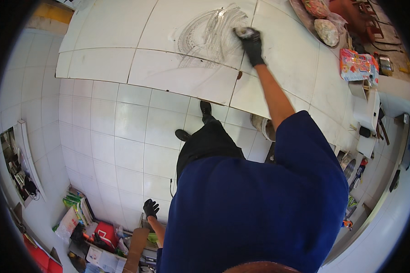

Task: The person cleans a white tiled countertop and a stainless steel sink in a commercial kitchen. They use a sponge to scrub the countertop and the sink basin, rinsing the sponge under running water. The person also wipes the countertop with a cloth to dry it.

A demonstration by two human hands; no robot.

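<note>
My right hand (254, 49), in a black glove, reaches out over the white tiled counter (282, 54). Its fingers are closed on a whitish-grey wad (244, 32), perhaps a cloth or a scrubber; blur hides its exact kind. The wad presses on the tiles at the right edge of a wet, grey, foamy smear (205, 38) with curved streaks. My left hand (151, 208), also black-gloved, hangs away from the counter at my left side. Its fingers are loosely bent and apart, and it holds nothing.
At the counter's right stand a round tray (300, 13) with bagged food, a colourful packet (357, 65) and a metal cup (385, 64). Below its edge is a bucket (263, 126). Boxes, bags and a red package (105, 234) crowd the lower left. White floor tiles (127, 118) lie around my feet.
</note>
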